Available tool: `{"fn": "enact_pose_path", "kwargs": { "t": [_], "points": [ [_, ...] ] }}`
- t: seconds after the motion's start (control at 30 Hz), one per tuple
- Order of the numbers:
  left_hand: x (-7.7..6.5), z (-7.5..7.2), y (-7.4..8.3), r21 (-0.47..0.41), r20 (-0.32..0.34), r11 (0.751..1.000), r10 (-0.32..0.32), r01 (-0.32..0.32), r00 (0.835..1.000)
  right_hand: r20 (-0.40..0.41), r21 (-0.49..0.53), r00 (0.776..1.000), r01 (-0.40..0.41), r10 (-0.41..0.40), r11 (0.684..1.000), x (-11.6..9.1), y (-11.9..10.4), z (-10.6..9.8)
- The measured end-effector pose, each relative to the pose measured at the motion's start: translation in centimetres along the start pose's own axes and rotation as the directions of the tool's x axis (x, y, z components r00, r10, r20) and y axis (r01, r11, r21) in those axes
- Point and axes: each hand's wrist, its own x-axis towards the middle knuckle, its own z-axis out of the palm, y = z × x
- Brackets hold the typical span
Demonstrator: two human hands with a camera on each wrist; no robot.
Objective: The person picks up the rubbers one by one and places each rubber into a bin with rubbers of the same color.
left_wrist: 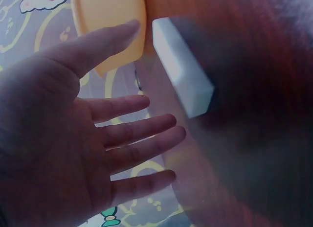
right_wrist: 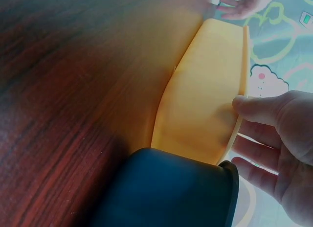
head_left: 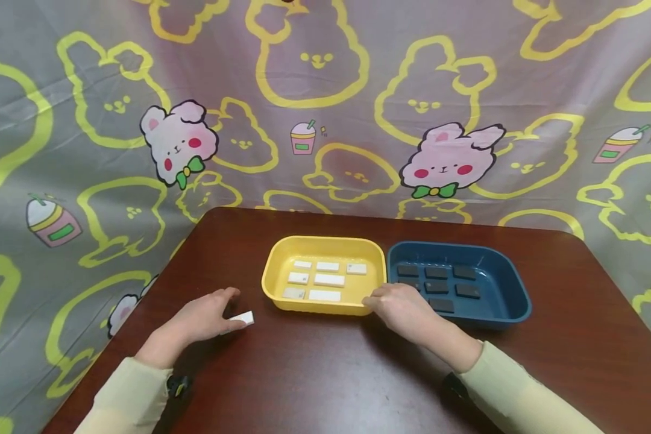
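A small white block stands on the table just left of the yellow tray. My left hand is around this block, and in the left wrist view its thumb and straight, spread fingers are apart from the white block. At the tray's near right corner, my right hand grips the yellow rim. From the right wrist, the thumb lies against the outer side of the yellow tray, with the fingers behind its rim. Several white blocks lie inside that tray in rough rows.
A dark blue tray stands against the yellow one's right side, holding several dark grey blocks. Both rest on a reddish-brown wooden table. Behind the table hangs a grey curtain with yellow outlines and cartoon bunnies.
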Motion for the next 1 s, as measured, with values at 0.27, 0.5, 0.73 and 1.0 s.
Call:
{"fn": "enact_pose_path", "kwargs": {
  "t": [0.27,0.5,0.73,1.0],
  "points": [
    [0.0,0.2,0.6,0.012,0.007,0.999,0.049,-0.049,0.999,-0.002,-0.014,1.0,0.01,-0.01,1.0,0.1,-0.1,-0.1],
    [0.5,0.7,0.7,-0.014,0.015,0.997,0.077,-0.077,0.997,0.0,-0.022,1.0,0.012,-0.012,1.0,0.1,-0.1,-0.2],
    [0.4,0.7,0.3,0.002,0.009,0.996,0.089,-0.089,0.996,0.014,-0.012,1.0,-0.005,0.005,1.0,0.1,-0.2,-0.1],
    [-0.1,1.0,-0.2,0.026,-0.022,0.995,0.098,-0.097,0.995,0.018,-0.012,1.0,-0.005,0.005,1.0,0.1,-0.1,-0.1]
  ]
}}
